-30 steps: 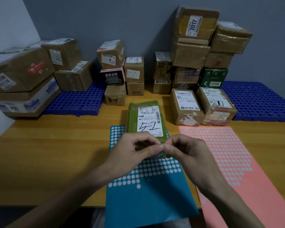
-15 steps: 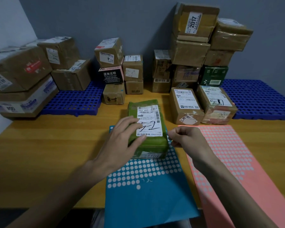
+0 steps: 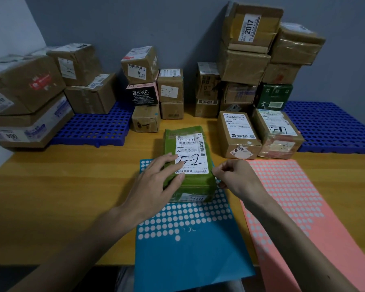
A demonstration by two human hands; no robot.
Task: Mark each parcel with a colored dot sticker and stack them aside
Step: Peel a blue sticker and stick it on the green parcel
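Steadying the green parcel (image 3: 195,185) matters most: it lies on the blue sticker sheet (image 3: 190,245), and the dot should go flat on bare wrapping, clear of the barcode. The left hand (image 3: 156,182) rests on its label, fingers straight and spread. The right hand (image 3: 234,175), just beside its right edge, pinches shut, probably on a dot sticker too small to see.

Anything inside the curled right hand (image 3: 235,177) is hidden

Glossy green plastic-wrapped parcel (image 3: 188,163), smooth wooden table (image 3: 61,197), taped cardboard boxes (image 3: 242,66)
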